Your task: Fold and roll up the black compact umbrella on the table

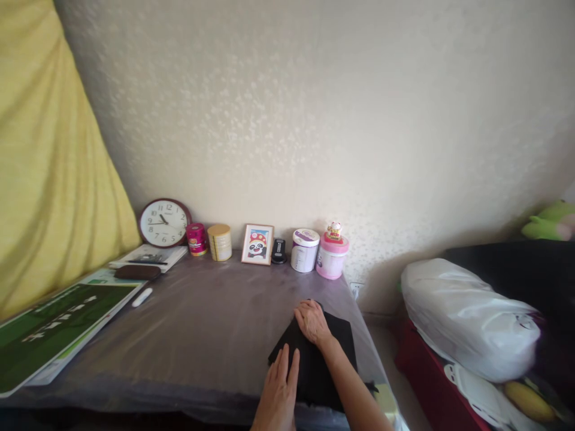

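A flat black piece, which looks like folded cloth [339,336], lies near the front right corner of the table. On its far part rests my right hand [311,322], its fingers bent and closed over the black material. A small dark bit shows just beyond the knuckles; I cannot make out what it is. My left hand [279,383] touches the near left side of the cloth, fingers stretched out and held fairly straight. Both forearms come in from the bottom edge, and the right one covers part of the black material.
Along the wall stand a clock [165,224], a pink tin [196,239], a yellow-lidded canister [220,243], a panda picture frame [257,244], and two tubs [305,251]. Green boards [67,317], a brown case [137,272] and a white pen [142,297] lie left. A plastic bag [467,317] sits right of the table.
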Motion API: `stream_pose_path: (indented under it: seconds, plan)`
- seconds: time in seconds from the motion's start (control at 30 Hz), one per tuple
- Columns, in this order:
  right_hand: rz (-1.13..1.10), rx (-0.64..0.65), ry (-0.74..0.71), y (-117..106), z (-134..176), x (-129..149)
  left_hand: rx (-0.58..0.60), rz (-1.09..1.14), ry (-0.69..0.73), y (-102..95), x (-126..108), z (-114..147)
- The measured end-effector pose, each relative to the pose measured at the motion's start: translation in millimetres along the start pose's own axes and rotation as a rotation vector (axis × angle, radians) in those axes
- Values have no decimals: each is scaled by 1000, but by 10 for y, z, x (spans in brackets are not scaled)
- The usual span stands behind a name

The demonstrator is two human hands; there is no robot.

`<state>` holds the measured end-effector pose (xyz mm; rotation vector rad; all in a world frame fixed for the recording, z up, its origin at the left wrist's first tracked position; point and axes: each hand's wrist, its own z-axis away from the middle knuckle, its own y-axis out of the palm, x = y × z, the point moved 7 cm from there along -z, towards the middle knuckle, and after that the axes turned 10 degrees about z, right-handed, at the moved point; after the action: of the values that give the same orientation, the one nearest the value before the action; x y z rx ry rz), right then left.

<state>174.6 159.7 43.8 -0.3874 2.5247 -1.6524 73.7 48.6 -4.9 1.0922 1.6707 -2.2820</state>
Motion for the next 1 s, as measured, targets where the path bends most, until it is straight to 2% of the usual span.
stream_pose_path:
  seconds: [0.1, 0.2, 0.27, 0.37, 0.47, 0.57, 0.67, 0.83, 1.0]
  plan:
    - [15, -3, 90, 28, -101, -207, -1, 40, 6, 13, 13, 4]
    - [33, -119, 236, -76, -51, -501, -25, 66, 23, 36, 33, 12]
    - [56, -234, 329, -224, 122, -705, -57, 86, 38, 38, 44, 21]
    - [89, -307, 447, -440, 532, -949, -81, 120, 58, 25, 39, 48]
    - [37, -262, 598, -566, 971, -1088, -82, 141, 63, -14, 4, 93]
    - [-104, -103, 717, -533, 1264, -1075, -81, 151, 54, -63, -38, 131]
    - [-260, 6, 722, -474, 1355, -937, -67, 141, 31, -87, -63, 147]
    - [-384, -19, 613, -549, 1239, -739, -58, 134, 7, -89, -58, 154]
    - [-598, -26, 551, -587, 922, -523, -58, 126, -13, -89, -41, 154]
